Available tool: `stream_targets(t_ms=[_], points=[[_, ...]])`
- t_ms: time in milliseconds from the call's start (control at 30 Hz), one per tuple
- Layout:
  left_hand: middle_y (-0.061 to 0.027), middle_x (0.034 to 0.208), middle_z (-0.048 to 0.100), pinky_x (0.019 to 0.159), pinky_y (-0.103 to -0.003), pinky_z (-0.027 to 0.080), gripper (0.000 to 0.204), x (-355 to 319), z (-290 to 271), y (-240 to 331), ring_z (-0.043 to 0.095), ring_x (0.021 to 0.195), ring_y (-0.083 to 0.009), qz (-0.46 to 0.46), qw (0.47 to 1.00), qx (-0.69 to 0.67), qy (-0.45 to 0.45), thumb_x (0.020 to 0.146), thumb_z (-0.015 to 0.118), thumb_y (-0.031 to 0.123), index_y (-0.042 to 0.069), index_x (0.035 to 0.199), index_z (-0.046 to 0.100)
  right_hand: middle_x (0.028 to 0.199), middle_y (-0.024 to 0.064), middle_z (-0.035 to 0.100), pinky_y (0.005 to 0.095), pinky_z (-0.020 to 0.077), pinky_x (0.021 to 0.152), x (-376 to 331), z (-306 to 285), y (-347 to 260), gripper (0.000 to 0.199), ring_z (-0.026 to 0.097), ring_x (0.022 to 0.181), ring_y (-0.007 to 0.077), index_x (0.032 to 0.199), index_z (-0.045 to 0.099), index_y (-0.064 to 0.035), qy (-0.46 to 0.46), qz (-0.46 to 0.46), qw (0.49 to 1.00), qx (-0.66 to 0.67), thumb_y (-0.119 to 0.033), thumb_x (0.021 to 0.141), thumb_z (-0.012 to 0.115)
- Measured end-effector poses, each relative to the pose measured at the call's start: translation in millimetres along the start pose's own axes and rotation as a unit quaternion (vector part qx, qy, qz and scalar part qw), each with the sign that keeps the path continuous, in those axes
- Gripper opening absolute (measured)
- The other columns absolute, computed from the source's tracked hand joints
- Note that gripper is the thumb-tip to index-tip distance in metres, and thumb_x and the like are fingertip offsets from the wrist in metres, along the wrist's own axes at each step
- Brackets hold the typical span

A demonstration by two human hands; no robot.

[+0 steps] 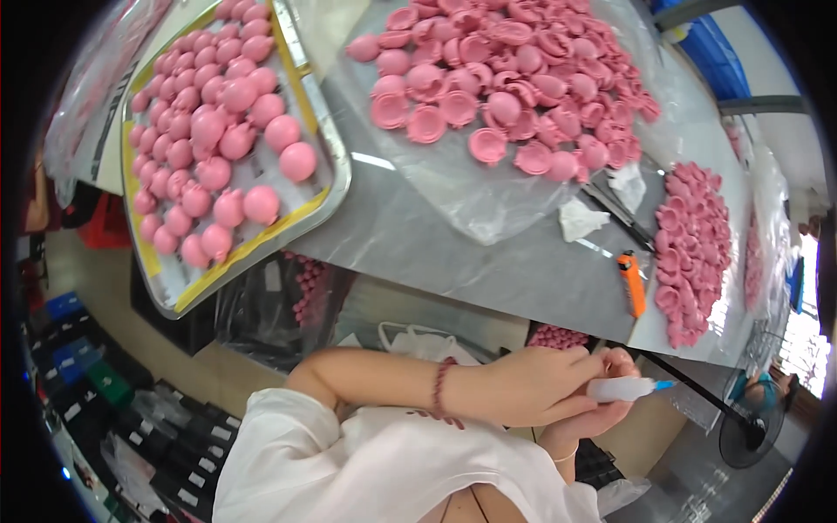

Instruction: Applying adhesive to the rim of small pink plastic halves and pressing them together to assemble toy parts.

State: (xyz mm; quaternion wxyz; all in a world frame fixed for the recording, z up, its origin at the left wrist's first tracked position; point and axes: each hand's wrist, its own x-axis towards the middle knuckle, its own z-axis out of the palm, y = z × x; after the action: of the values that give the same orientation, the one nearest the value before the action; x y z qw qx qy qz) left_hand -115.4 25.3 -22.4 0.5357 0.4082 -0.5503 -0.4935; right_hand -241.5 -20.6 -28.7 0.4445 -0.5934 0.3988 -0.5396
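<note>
Between the left grip (532,383) and the right grip (597,423), both with fingers curled inward, a bottle (619,390) is held near the chest, just off the table edge. How its weight is shared cannot be told. Its base is set against the left fingertips, and the right palm is seen under its body. Its long axis is laid left to right, slightly raised, with the narrow blue tip (665,384) pointed away from the left grip. The body is cloudy, smooth, soft-looking plastic.

Beyond, on the smooth grey table (488,270), an orange cutter (632,283) is laid near crumpled white tissue (580,220). Hollow, rimmed pink shells (506,109) are heaped on a clear, wrinkled sheet (471,209); smaller pink pieces (693,253) are piled to the right. Far left, glossy pink balls (261,205), some nubbed, are spread over a yellow-edged metal tray (342,174).
</note>
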Motion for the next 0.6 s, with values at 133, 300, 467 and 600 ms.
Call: stream_targets(t_ms=[133, 300, 467, 600], points=[[-0.0096, 0.077, 0.049, 0.053, -0.030, 0.041, 0.015, -13, -40, 32, 0.052, 0.061, -0.0234, 0.042, 0.998, -0.007, 0.051, 0.079, 0.047, 0.012, 0.003, 0.091, 0.046, 0.074, 0.0087, 0.050, 0.0259, 0.0403, 0.056, 55, 16, -17, 0.042, 0.048, 0.064, 0.0165, 0.101, 0.046, 0.0020, -0.098, 0.081, 0.983, 0.130, -0.034, 0.079, 0.046], [-0.0083, 0.078, 0.048, 0.060, -0.026, 0.041, 0.018, -29, -64, 31, 0.050, 0.066, -0.0174, 0.052, 0.995, -0.039, 0.081, 0.078, 0.044, 0.003, 0.001, 0.096, 0.049, 0.068, 0.0042, 0.054, 0.0177, 0.0361, 0.051, 78, 37, -16, 0.025, 0.048, 0.057, 0.0076, 0.090, 0.056, 0.0012, -0.178, -0.024, 0.967, -0.182, -0.014, 0.070, 0.059], [-0.0080, 0.089, 0.051, 0.062, -0.021, 0.040, 0.018, -32, -77, 34, 0.049, 0.070, -0.0111, -0.055, 0.996, -0.062, 0.024, 0.077, 0.046, -0.002, 0.000, 0.094, 0.053, 0.066, 0.0044, 0.055, 0.0184, 0.0374, 0.052, 83, 44, -13, 0.022, 0.049, 0.057, 0.0076, 0.087, 0.058, 0.0006, -0.198, -0.100, 0.946, -0.234, -0.009, 0.068, 0.061], [-0.0052, 0.088, 0.052, 0.059, -0.023, 0.041, 0.019, -33, -78, 32, 0.049, 0.070, -0.0105, -0.082, 0.981, -0.174, 0.018, 0.079, 0.048, 0.000, 0.001, 0.097, 0.051, 0.065, 0.0053, 0.055, 0.0186, 0.0375, 0.051, 83, 44, -12, 0.021, 0.049, 0.057, 0.0081, 0.086, 0.058, 0.0007, -0.201, -0.095, 0.945, -0.239, -0.009, 0.068, 0.061]])
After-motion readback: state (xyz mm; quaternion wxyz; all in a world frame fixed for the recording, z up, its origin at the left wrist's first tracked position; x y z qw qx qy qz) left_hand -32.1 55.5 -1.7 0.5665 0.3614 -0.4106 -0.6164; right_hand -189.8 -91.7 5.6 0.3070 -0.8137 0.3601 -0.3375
